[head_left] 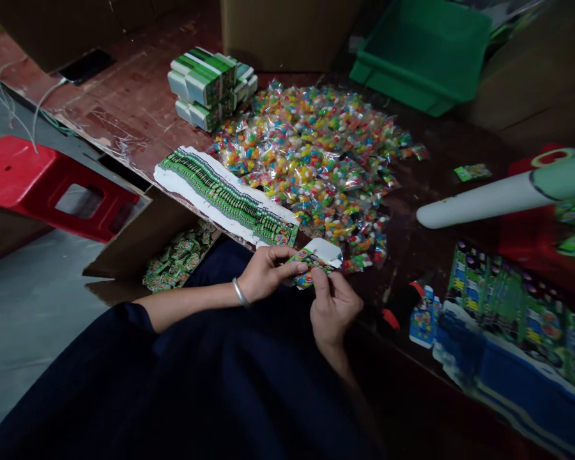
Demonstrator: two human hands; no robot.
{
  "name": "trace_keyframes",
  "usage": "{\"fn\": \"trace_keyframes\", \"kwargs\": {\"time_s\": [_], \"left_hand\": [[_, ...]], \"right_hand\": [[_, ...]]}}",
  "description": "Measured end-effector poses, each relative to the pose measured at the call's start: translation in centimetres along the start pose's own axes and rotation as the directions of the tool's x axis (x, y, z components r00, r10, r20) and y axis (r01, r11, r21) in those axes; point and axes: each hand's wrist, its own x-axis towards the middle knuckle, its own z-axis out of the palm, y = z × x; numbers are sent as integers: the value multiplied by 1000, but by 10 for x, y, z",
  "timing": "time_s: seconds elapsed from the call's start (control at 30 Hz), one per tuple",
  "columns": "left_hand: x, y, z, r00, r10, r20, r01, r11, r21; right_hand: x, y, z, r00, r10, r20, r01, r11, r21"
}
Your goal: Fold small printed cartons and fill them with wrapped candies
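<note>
Between both hands, close to my body at the table's edge, is a small green printed candy box [301, 258] with a white flap standing up. My left hand [264, 276] grips its left side, thumb on top. The fingers of my right hand [334, 301] pinch its right end; whether a candy bag is inside I cannot tell. Just beyond lies a long fanned row of flat green boxes [230, 195]. Behind them spreads a heap of clear bags of colourful candies [311, 153].
Banded green box bundles [204, 80] stand at the back. A green tray [421, 51] is back right, near a pale tube [479, 201]. An open carton [119, 246] with filled boxes sits left below the table, beside a red stool [43, 179]. More flat boxes [522, 306] lie right.
</note>
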Motion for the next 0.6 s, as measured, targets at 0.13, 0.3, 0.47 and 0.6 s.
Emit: {"fn": "trace_keyframes", "kwargs": {"time_s": [0.13,0.3,0.47,0.6], "left_hand": [[-4,-10,-3,979,190,-74,-180,975,129],[-6,-11,-14,908,351,226,-413,835,362],[-9,-15,-14,925,276,262,-357,869,342],[-13,-18,-10,967,203,155,-239,933,270]], "right_hand": [[2,4,12,991,17,-135,1,992,126],[1,11,22,975,32,-218,19,974,227],[-1,15,22,984,57,-168,-7,960,281],[-2,15,24,980,65,-188,-5,952,307]]}}
